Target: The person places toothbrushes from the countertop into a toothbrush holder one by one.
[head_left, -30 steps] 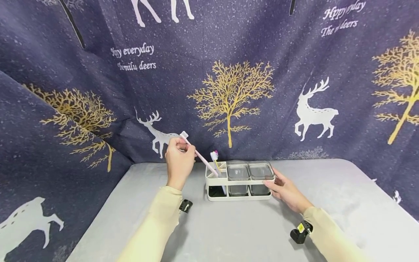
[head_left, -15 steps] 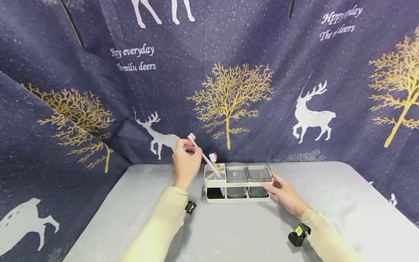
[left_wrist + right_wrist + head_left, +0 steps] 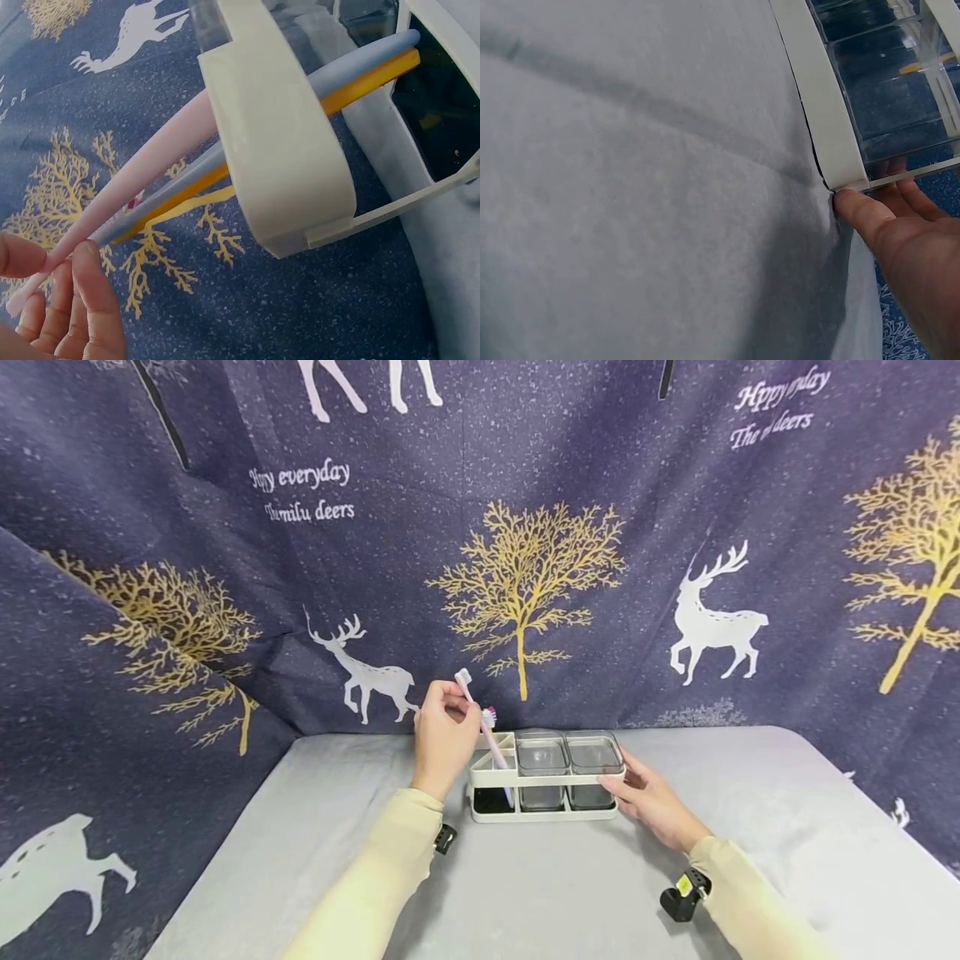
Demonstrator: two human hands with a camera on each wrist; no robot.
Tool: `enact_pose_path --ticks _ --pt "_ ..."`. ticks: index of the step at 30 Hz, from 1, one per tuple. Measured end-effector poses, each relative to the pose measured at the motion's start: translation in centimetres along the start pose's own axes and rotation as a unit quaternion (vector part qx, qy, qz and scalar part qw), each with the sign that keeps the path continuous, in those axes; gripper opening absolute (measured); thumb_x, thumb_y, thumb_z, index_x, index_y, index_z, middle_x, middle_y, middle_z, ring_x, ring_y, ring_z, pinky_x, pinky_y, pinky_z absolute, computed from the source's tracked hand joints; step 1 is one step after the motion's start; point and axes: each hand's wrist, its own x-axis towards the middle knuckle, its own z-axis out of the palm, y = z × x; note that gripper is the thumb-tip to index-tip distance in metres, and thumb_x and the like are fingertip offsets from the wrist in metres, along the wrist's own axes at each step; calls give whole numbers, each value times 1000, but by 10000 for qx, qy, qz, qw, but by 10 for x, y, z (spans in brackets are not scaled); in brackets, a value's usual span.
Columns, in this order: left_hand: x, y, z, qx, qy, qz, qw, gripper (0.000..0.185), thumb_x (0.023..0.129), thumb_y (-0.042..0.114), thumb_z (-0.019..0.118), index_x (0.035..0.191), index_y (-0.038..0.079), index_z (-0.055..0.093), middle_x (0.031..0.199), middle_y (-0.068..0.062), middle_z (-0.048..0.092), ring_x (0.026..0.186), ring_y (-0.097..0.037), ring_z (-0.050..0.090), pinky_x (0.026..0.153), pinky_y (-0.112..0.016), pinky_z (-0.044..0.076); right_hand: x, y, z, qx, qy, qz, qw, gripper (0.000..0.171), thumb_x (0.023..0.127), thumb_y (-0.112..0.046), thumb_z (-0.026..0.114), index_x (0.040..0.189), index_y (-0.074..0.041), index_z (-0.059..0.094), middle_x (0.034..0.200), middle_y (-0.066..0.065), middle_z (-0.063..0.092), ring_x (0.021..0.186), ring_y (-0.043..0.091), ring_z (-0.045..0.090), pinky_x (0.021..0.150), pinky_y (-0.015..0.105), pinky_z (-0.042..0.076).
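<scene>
My left hand [image 3: 446, 731] pinches a pink toothbrush [image 3: 150, 157] between thumb and fingers near its head. It slants down to the right, its lower part inside the divided left section of a cream toothbrush holder [image 3: 555, 780]; the rim hides its tip in the left wrist view. Beside it, a blue toothbrush handle [image 3: 367, 61] and a yellow handle [image 3: 375, 82] pass through the upper rack down to the dark-based lower tray. Their bristle heads [image 3: 489, 718] poke out above. My right hand [image 3: 660, 806] grips the holder's right end, thumb at the front corner, other fingers behind.
Two clear cups, a left one [image 3: 543, 756] and a right one [image 3: 594, 753], sit in the holder's other sections. The holder stands on a grey-covered table [image 3: 540, 885] near its back edge. A dark blue deer-print curtain [image 3: 465, 568] hangs right behind.
My left hand has moved right, bringing the pink toothbrush closer to upright, its head now near the other bristle heads. My right hand keeps its grip on the holder.
</scene>
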Motion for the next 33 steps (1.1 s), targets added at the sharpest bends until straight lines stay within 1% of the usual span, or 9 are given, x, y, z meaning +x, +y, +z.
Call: enact_pose_path --ticks 4,9,13,19,23,26,29,31,33 --pt "-2 0 1 -9 -100 106 9999 16 82 7 66 97 9 60 76 3 65 64 -13 61 69 -33 46 2 0 2 28 35 26 10000 82 96 -19 66 159 -14 15 110 5 56 78 8 51 66 21 47" --pt "-3 -1 4 21 -171 211 9996 15 81 6 66 95 8 60 75 3 64 63 -13 61 67 -33 47 4 3 2 42 57 70 10000 83 95 -20 67 159 -14 15 116 6 55 85 9 52 69 21 49" --pt "-4 -1 6 47 -209 244 9995 16 81 7 67 95 8 60 74 3 63 62 -12 60 62 -32 48 5 4 2 46 49 63 10000 82 95 -20 67 159 -14 15 113 6 54 83 8 51 68 20 48" --pt "-9 -1 10 27 -257 203 9995 15 81 7 69 93 8 60 74 3 63 62 -12 59 62 -31 47 3 3 0 -34 10 -15 10000 82 96 -20 65 159 -14 14 114 7 56 78 8 51 65 20 47" --pt "-13 -4 12 -3 -276 159 9995 15 80 5 69 91 9 60 74 4 62 64 -12 58 62 -30 48 2 2 -1 -30 6 -23 10000 82 96 -20 66 159 -13 13 105 6 54 74 8 49 63 20 46" --pt "-15 -7 14 27 -267 178 9995 15 79 4 69 90 9 60 73 4 61 65 -11 58 63 -29 48 2 1 -2 -41 8 -17 10000 83 96 -20 66 159 -14 13 104 6 53 73 8 48 63 20 46" --pt "-18 -10 15 31 -272 202 9994 15 79 2 69 89 8 61 72 4 61 65 -11 59 63 -29 48 2 0 -2 -46 33 30 10000 83 96 -21 67 159 -13 14 112 7 54 79 7 50 66 20 48" --pt "-19 -12 16 27 -293 202 9994 15 79 2 70 89 8 61 72 4 61 65 -11 59 64 -29 48 2 0 -2 -63 24 45 10000 83 96 -21 66 159 -12 13 118 8 54 87 6 53 70 21 49" --pt "-20 -14 17 7 -311 199 9993 15 79 2 70 89 8 61 72 4 61 65 -11 59 64 -29 48 1 1 -2 -51 38 43 10000 83 96 -20 66 159 -12 13 117 7 54 86 6 53 70 21 49"
